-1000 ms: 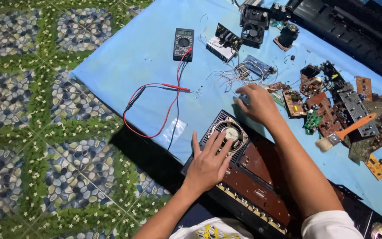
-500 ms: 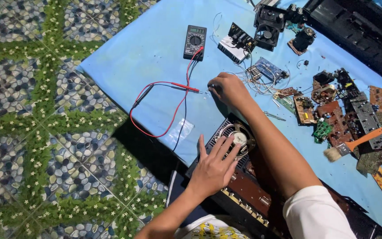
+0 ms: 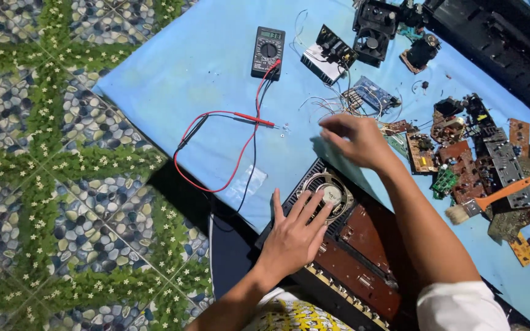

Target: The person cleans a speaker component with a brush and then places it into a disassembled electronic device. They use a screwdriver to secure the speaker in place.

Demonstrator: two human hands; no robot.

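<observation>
My left hand (image 3: 294, 236) lies flat, fingers spread, on the open black device chassis (image 3: 363, 270), its fingertips touching the round speaker (image 3: 332, 190). My right hand (image 3: 356, 140) hovers blurred over the blue cloth (image 3: 197, 79), fingers loosely curled, just right of the red probe tip (image 3: 254, 119) and a few tiny screws (image 3: 284, 127). Whether it pinches anything is unclear. The black multimeter (image 3: 268, 52) lies further up, with red and black leads looping to the left.
Several brown and green circuit boards (image 3: 480, 165) lie scattered at the right, with an orange-handled brush (image 3: 492, 199). A heatsink module (image 3: 329, 55), a fan unit (image 3: 372, 27) and a long black casing (image 3: 504, 43) sit at the top. Patterned floor tiles (image 3: 50, 184) lie left.
My right hand swept left from the circuit boards toward the probe tip, then drew back a little toward the wires. The left hand stayed on the speaker.
</observation>
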